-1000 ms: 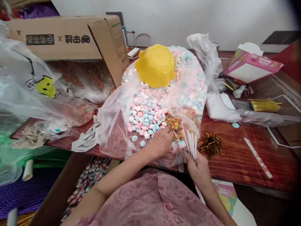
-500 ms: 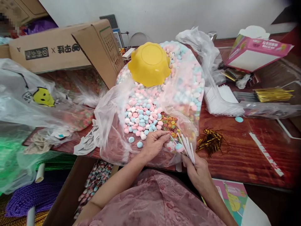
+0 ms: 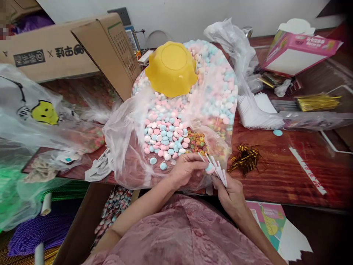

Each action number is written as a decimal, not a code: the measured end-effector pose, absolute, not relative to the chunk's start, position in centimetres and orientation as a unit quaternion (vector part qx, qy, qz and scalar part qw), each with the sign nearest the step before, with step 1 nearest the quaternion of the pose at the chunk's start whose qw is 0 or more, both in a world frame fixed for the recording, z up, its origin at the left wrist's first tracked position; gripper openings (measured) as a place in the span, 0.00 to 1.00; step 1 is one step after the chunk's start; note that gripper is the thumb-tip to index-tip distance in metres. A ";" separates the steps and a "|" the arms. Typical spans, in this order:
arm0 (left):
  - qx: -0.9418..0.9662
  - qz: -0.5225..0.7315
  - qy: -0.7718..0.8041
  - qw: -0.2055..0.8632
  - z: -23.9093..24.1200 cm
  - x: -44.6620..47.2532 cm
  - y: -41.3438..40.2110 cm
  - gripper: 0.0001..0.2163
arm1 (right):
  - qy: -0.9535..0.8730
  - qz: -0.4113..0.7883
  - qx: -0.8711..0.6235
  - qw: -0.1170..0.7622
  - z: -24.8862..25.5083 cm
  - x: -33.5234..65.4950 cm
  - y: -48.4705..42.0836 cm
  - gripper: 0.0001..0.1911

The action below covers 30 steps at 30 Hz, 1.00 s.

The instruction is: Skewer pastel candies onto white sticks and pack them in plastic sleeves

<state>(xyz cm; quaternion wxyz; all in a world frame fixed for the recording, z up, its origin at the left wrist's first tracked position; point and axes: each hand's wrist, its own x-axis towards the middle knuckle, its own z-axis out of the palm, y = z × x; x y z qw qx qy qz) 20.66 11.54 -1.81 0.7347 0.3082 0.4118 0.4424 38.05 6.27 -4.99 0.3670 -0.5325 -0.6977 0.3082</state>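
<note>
My right hand [image 3: 230, 191] is closed around a bundle of white sticks [image 3: 219, 172], their ends fanning up and left. Beside its fingertips sits a round pale blue and pink candy [image 3: 210, 168]. The fingers of my left hand [image 3: 187, 169] are pinched against a single thin stick [image 3: 202, 157], next to that candy. Exactly how the stick meets the candy is hard to see. Just beyond lie pink, white and blue round candies [image 3: 165, 138] in an opened clear plastic bag [image 3: 121, 154]. Small ring-shaped candies [image 3: 196, 141] in orange, green and yellow lie right of them.
A yellow scalloped bowl [image 3: 172, 68] rests upside down on the candies. Cardboard box [image 3: 110, 51] stands at left. On the right are gold tinsel [image 3: 245, 159], white sticks in a bag [image 3: 257, 110], gold ties [image 3: 318, 103] and a pink carton [image 3: 300, 51].
My left fingers have moved right, closer to the candy and the bundle. My right hand keeps its grip on the sticks. The whole view has shifted slightly.
</note>
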 end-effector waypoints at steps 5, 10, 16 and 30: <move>0.615 0.374 0.493 0.488 -1.6 19.5 11.7 0.07 | -0.663 0.296 -0.588 0.356 -5.4 39.4 6.4 0.15; 0.767 0.202 0.562 0.235 -2.0 18.9 12.8 0.09 | -0.675 0.285 -0.596 0.328 -5.1 40.1 6.7 0.17; 0.674 0.355 0.548 0.345 -2.6 19.1 12.7 0.09 | -0.706 0.308 -0.555 0.315 -4.5 39.5 6.3 0.18; 0.257 0.561 0.425 0.662 -1.5 18.7 11.7 0.14 | -0.736 0.300 -0.511 0.327 -4.0 38.7 6.2 0.16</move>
